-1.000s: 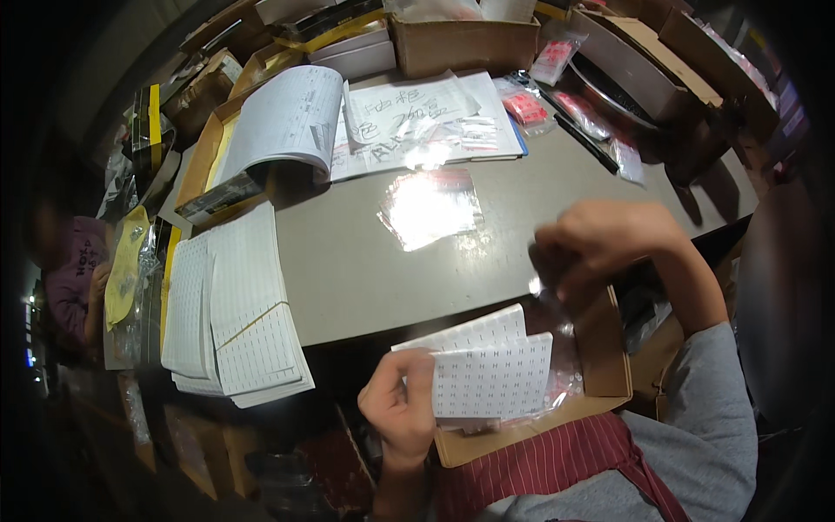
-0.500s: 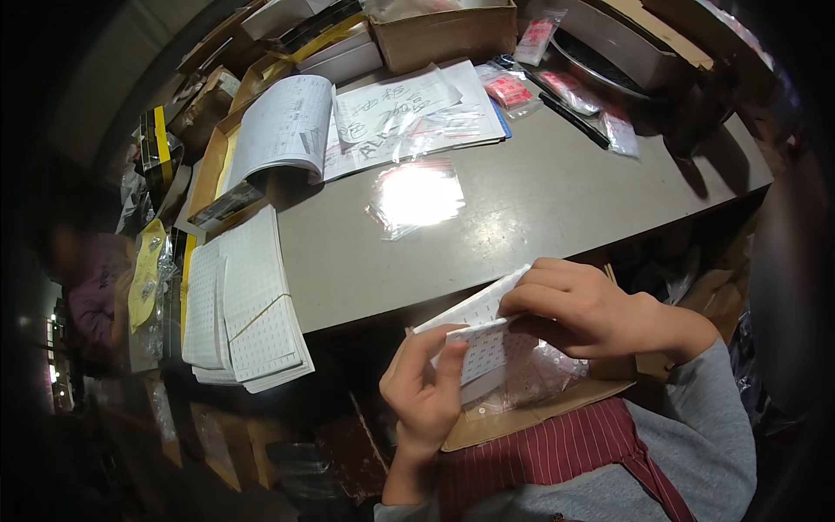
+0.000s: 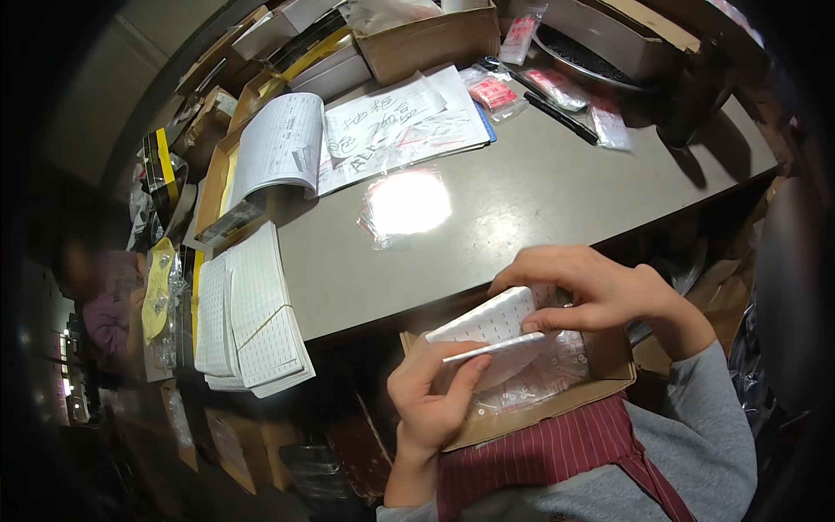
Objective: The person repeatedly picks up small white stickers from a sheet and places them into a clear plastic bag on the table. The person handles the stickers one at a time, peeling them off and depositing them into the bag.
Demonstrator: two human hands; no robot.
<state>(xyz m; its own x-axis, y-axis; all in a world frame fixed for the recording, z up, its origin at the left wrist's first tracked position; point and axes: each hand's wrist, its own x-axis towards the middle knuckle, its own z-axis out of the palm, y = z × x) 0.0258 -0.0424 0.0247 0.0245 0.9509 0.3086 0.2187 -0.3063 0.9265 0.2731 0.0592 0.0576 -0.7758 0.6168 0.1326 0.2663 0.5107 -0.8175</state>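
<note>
Above my lap, my left hand [image 3: 432,391] pinches the folded edge of a white sheet printed with rows of small dark marks [image 3: 494,318]. My right hand [image 3: 591,285] grips the far part of that sheet, thumb on the near side and fingers behind. Between the hands the sheet is bent into two leaves with a gap between them. Right below is an open cardboard box [image 3: 600,385] holding clear plastic bags [image 3: 544,383] with small white ring-like pieces. How many layers the sheet has, I cannot tell.
A rubber-banded stack of printed sheets [image 3: 261,326] lies at the table's left edge. Small clear bags [image 3: 405,204] shine mid-table. Behind are a curled notebook [image 3: 283,143], handwritten papers [image 3: 391,122], a black marker [image 3: 561,119] and red-and-white packets [image 3: 496,94]. Another person's sleeve [image 3: 113,291] shows far left.
The sheet's two leaves have opened wider apart. My right hand has shifted its hold, its thumb now stretched along the sheet. More of the bags in the box shows.
</note>
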